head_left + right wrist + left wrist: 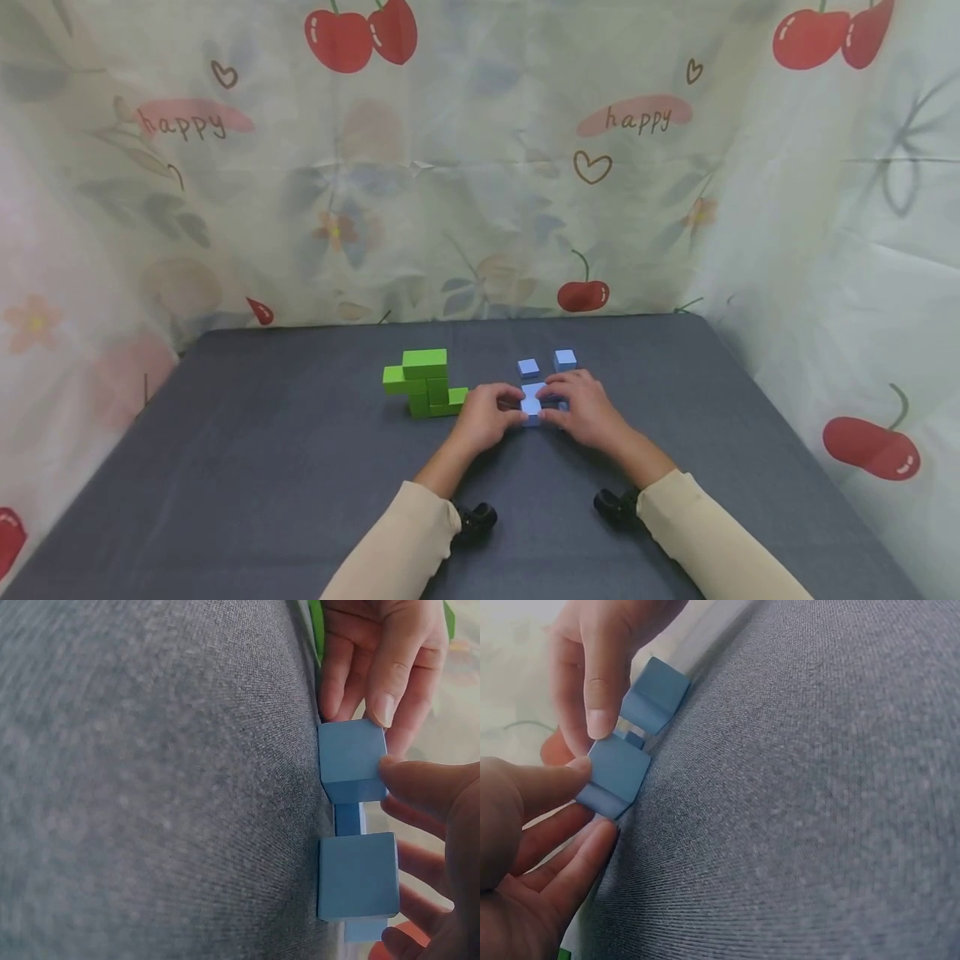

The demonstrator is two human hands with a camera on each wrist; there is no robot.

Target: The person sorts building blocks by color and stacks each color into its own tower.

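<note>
Between both hands on the dark table stands a blue block (531, 409), with another blue piece (533, 389) right behind it. My left hand (483, 417) pinches the front block from its left side, the thumb on its near edge in the left wrist view. From the other side my right hand (588, 408) pinches the same block (351, 759), its thumb tip at a corner. A second blue block (358, 876) sits apart from it, under the right hand's fingers. Part of this block is hidden by the right hand in the head view.
Farther back lie a flat blue block (528, 367) and a blue cube (566, 360). Left of the left hand stands a stepped structure of green blocks (425, 385). A patterned cloth (465, 192) hangs behind the dark table (285, 467) and at its sides.
</note>
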